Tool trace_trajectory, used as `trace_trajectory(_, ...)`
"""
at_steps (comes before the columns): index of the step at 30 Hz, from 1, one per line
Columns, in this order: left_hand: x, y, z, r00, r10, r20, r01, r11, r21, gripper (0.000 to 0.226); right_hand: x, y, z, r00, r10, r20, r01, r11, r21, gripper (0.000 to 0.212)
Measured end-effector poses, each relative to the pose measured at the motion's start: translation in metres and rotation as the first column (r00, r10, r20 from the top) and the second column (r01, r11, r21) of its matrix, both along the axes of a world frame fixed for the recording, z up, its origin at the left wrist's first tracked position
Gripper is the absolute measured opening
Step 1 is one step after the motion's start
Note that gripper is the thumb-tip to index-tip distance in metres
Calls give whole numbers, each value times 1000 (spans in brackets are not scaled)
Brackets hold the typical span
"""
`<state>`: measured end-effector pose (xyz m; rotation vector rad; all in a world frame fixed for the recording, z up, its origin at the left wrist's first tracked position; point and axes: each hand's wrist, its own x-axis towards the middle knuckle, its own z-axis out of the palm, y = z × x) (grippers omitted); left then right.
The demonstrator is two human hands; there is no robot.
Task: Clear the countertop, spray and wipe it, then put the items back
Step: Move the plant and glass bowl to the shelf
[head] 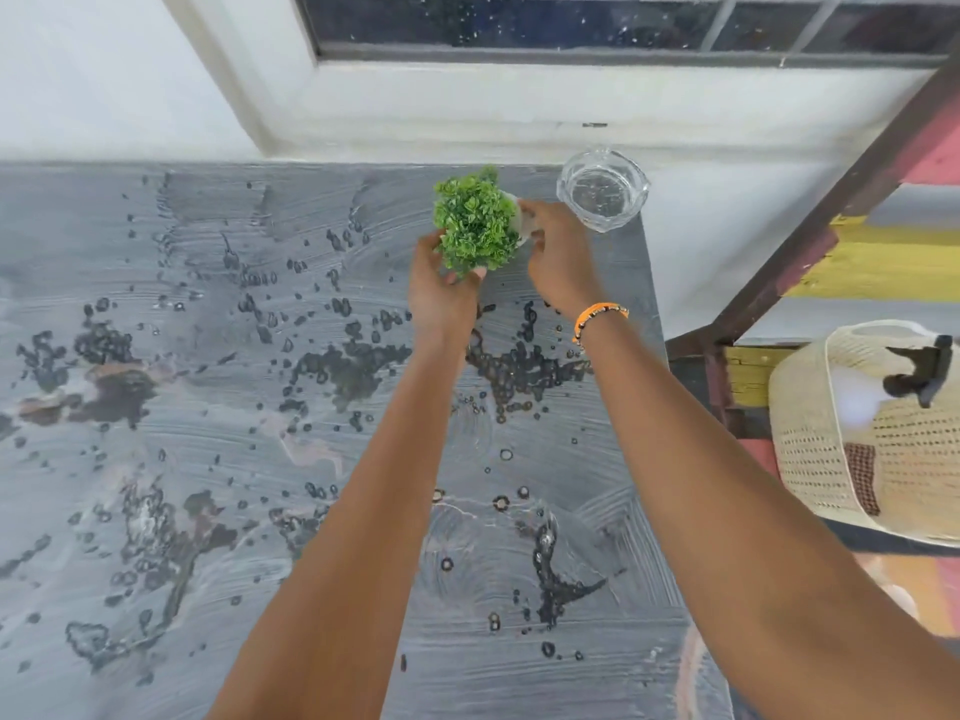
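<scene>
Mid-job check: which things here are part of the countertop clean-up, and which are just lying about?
Job:
countertop, wet and streaked
small green plant, held by left hand and right hand
glass dish, on the far right corner

Lying about:
woven basket
painted frame
window

Small green potted plant (475, 226) tilted, near glass ashtray (602, 190), wet streaked countertop (208, 407).

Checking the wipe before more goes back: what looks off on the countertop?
The countertop is streaked with wipe marks and dotted with droplets and dark wet patches. Both hands, left hand and right hand, hold the small plant tilted beside the glass dish.
</scene>
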<state>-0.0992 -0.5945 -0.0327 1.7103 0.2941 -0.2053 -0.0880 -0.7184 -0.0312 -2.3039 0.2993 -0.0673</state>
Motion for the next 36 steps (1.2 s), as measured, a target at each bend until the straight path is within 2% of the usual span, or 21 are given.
trace_trajectory(2, 4, -1, 2, 996, -53, 72, 53, 999, 4, 50, 0, 3, -2, 999, -26, -28, 26, 1000, 16, 42)
trace_trajectory(4, 8, -3, 3, 978, -120, 168, 117, 993, 27, 52, -4, 5, -6, 998, -21, -54, 18, 999, -44, 28)
trace_trajectory(6, 11, -5, 4, 961, -173, 217, 166, 985, 54, 55, -10, 3, -10, 997, -69, -33, 67, 996, -63, 26)
trace_trajectory(8, 11, -7, 5, 969, -166, 185, 162, 986, 35, 61, -13, -3, -12, 979, -202, 14, 202, 979, 25, 27)
trace_trajectory(10, 9, -9, 4, 980, -148, 135, 150, 989, -6, 72, -12, -16, -10, 924, -379, 52, 375, 924, 77, 25)
trace_trajectory(12, 9, -10, 0, 985, -148, 92, 146, 989, 23, 85, -7, -32, -9, 841, -540, 32, 535, 839, 97, 18)
trace_trajectory(14, 12, -10, -4, 989, -139, 41, 134, 985, 110, 94, 1, -49, -10, 756, -653, -35, 652, 747, 133, 13)
trace_trajectory(16, 16, -10, -9, 989, -150, 15, 140, 953, 269, 93, 11, -62, -12, 690, -710, -137, 723, 667, 182, 21)
trace_trajectory(19, 24, -10, -15, 983, -181, 24, 154, 891, 428, 74, 23, -68, -16, 673, -695, -255, 739, 612, 281, 38)
trace_trajectory(24, 37, -10, -20, 981, -174, 91, 120, 897, 425, 49, 31, -69, -21, 657, -684, -316, 749, 550, 369, 31)
trace_trajectory(27, 35, -12, -21, 973, -211, 98, 151, 894, 421, 49, 30, -68, -18, 640, -692, -333, 762, 520, 385, 15)
trace_trajectory(36, 6, -28, -17, 966, -157, 204, 71, 925, 375, 45, -35, -75, -16, 659, -699, -277, 747, 569, 344, 38)
